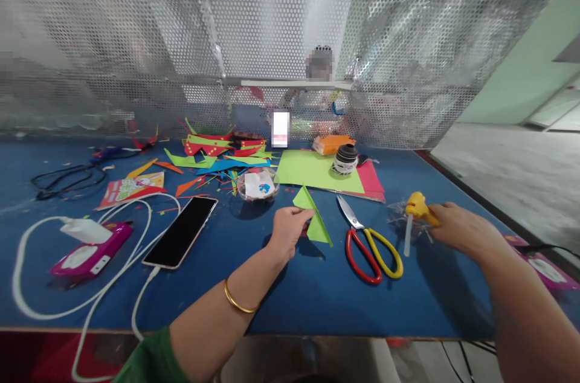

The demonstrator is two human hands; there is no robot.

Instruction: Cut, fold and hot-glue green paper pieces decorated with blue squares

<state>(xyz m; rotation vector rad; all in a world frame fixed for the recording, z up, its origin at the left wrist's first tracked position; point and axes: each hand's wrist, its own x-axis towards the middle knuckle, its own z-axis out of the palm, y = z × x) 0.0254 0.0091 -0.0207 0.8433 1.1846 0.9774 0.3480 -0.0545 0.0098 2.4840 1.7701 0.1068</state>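
Between the fingertips of my left hand (290,231) is a folded piece of light green paper (319,227), tilted above the blue table. My right hand (460,227) grips a yellow hot glue gun (417,208) by its handle, and a translucent glue stick (408,237) juts from it toward me. Clear, stringy glue bits (399,210) lie around the gun. Scissors (362,244) with one red and one yellow handle rest between my hands, blades slightly apart, touched by neither.
Green and red paper sheets (303,167) lie behind, bearing a black-and-white roll (346,159). Paper scraps (217,159) and a round clear container (258,183) are to their left. A phone (183,232), white cable (149,220) and purple power strip (93,253) occupy the left. A perforated metal screen (281,38) stands behind.
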